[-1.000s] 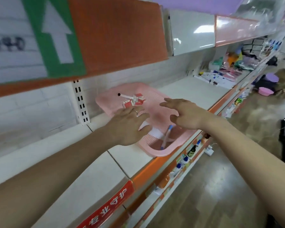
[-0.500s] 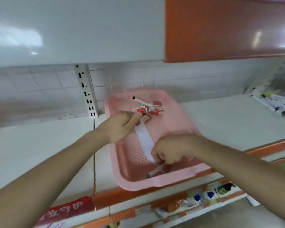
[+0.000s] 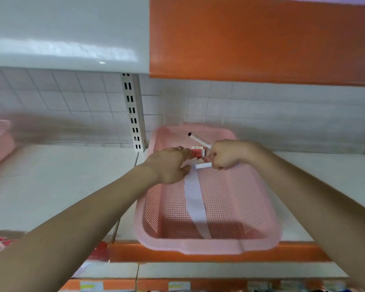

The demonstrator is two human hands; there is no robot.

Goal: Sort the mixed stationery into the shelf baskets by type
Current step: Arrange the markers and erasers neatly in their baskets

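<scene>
The right hand (image 3: pixel 226 155) is gripping a white cylindrical plastic pen (image 3: pixel 203 165) in a curled fist. The pen's long axis is running horizontally, with its white end pointing frame-left. The left hand (image 3: pixel 170 166), close beside it, is touching small red-and-white boxes (image 3: pixel 198 152); whether it is gripping them cannot be told. Both hands are working at the far end of the pink perforated plastic basket (image 3: pixel 198 247) at frame centre. A black-capped white marker (image 3: pixel 196 139) is lying there, cap pointing upper left.
</scene>
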